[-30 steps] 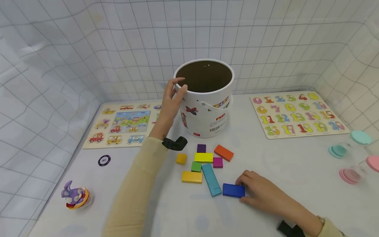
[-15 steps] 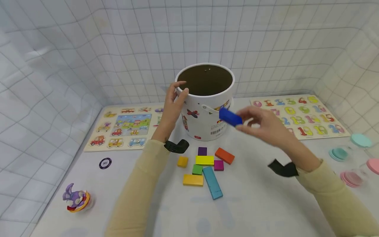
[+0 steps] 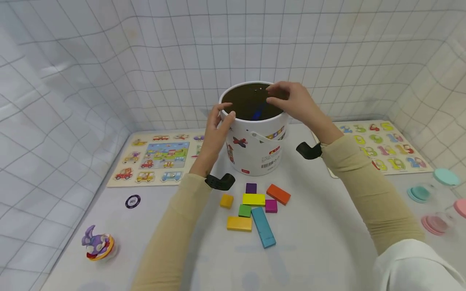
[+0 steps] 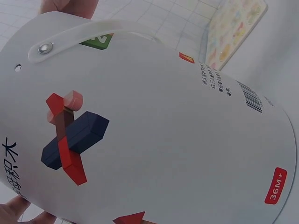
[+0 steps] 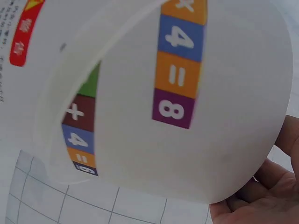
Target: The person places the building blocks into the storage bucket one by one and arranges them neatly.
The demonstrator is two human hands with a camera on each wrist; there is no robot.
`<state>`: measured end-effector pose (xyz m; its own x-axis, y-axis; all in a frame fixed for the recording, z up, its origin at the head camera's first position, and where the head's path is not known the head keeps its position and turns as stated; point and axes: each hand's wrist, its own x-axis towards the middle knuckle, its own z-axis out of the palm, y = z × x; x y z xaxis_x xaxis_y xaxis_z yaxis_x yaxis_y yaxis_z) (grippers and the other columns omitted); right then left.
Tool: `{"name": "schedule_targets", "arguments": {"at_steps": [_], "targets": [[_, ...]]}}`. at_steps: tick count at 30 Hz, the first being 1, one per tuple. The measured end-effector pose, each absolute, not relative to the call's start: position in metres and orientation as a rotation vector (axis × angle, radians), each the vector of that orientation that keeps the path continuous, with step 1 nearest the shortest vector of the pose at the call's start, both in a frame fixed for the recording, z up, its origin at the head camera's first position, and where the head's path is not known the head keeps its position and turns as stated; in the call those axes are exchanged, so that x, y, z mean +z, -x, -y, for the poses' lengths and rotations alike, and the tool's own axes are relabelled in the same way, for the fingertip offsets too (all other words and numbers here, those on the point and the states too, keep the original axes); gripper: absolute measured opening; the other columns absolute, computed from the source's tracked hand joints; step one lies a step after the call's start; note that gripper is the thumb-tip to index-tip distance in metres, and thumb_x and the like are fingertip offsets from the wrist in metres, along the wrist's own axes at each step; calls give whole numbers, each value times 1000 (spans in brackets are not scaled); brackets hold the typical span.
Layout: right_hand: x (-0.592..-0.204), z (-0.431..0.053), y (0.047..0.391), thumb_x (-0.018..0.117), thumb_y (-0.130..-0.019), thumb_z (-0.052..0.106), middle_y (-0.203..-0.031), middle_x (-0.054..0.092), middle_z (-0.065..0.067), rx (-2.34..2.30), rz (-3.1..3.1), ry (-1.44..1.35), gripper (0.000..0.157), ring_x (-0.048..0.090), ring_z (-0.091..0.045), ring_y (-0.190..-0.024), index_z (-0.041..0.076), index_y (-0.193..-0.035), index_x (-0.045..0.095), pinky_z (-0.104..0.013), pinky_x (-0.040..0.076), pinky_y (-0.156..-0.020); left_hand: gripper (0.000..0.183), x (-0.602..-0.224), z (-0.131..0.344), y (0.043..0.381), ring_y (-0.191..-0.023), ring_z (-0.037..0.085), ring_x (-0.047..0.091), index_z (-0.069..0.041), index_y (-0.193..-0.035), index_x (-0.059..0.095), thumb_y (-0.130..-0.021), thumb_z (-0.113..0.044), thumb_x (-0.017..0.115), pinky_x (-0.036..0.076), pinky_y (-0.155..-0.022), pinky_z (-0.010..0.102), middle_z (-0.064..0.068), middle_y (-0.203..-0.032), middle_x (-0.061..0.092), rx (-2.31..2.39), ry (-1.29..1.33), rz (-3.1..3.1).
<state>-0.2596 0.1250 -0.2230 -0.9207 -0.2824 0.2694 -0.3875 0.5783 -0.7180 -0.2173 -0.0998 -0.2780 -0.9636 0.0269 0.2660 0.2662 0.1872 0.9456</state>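
Observation:
A tall white bucket (image 3: 251,155) with printed pictures and a thin handle stands at the back middle. My left hand (image 3: 214,133) grips its left rim, and part of that hand shows at the lower left of the left wrist view. Over the right side of the rim is my right hand (image 3: 296,101), thumb and fingers parted, holding nothing. Inside the dark bucket a blue block (image 3: 258,112) shows below those fingertips, apart from them. The right wrist view has the printed bucket wall (image 5: 243,93), with the right hand's fingers curving over the rim at the lower right.
Several coloured blocks lie in front of the bucket, among them a turquoise block (image 3: 263,227) and an orange block (image 3: 278,194). Puzzle boards (image 3: 121,182) (image 3: 397,150) flank it. A black-rimmed chip (image 3: 132,201), a purple rabbit toy (image 3: 96,244) and clear-and-pink cups (image 3: 437,223) stand farther out.
My right hand picked up the blue block from the table, carried it up to the bucket and let it go inside. The left hand stays on the rim.

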Motion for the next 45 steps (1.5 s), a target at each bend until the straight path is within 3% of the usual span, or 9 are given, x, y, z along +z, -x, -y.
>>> {"name": "schedule_targets", "arguments": {"at_steps": [6, 12, 16, 23, 29, 33, 40, 45], "targets": [[-256, -150, 218, 58, -86, 23, -126, 48, -3, 1360, 2443, -484, 41, 39, -13, -120, 10, -123, 51, -26, 31, -99, 40, -280, 98, 219, -132, 19, 19, -35, -122, 44, -84, -49, 50, 27, -99, 45, -16, -141, 19, -1862, 285, 2279], [-330, -177, 164, 59, -86, 22, -118, 55, -8, 1340, 2616, -574, 38, 51, -21, -105, 7, -120, 53, -37, 42, -87, 43, -276, 100, 217, -129, 16, 24, -30, -124, 44, -85, -48, 50, 30, -97, 42, -14, -140, 21, -1857, 310, 2262], [-375, -176, 141, 64, -82, 23, -110, 57, -8, 1253, 2862, -779, 41, 52, -21, -95, 4, -117, 55, -36, 46, -80, 44, -274, 106, 217, -129, 15, 25, -28, -124, 44, -85, -46, 50, 31, -97, 41, -13, -140, 23, -1842, 325, 2254], [-395, -150, 141, 73, -72, 30, -91, 52, 3, 1025, 2990, -894, 48, 46, -14, -85, 10, -112, 56, -30, 44, -74, 44, -273, 116, 217, -131, 18, 21, -29, -124, 43, -85, -48, 50, 28, -99, 43, -14, -141, 21, -1824, 309, 2280], [-391, -136, 151, 73, -73, 24, -80, 51, 4, 872, 3064, -772, 29, 46, -14, -76, 10, -96, 60, -27, 43, -68, 42, -278, 116, 216, -132, 19, 19, -35, -123, 43, -84, -51, 49, 25, -100, 47, -14, -142, 18, -1835, 281, 2308], [-374, -148, 157, 70, -76, 22, -79, 53, 4, 1043, 3012, -787, 24, 47, -14, -75, 10, -96, 60, -27, 42, -66, 42, -281, 114, 216, -132, 19, 17, -37, -123, 42, -84, -52, 48, 24, -100, 48, -15, -142, 16, -1841, 279, 2320], [-281, -163, 173, 64, -82, 28, -91, 58, -3, 1287, 2724, -711, 35, 50, -18, -82, 8, -109, 57, -29, 43, -70, 41, -280, 113, 216, -131, 19, 21, -34, -122, 44, -85, -49, 50, 27, -98, 47, -13, -141, 20, -1845, 282, 2271], [-230, -149, 209, 63, -82, 33, -94, 58, -6, 1307, 2642, -587, 40, 52, -17, -83, 9, -112, 56, -30, 41, -69, 40, -283, 114, 215, -132, 22, 19, -34, -122, 44, -85, -48, 50, 26, -98, 52, -10, -143, 18, -1852, 261, 2281]]}}
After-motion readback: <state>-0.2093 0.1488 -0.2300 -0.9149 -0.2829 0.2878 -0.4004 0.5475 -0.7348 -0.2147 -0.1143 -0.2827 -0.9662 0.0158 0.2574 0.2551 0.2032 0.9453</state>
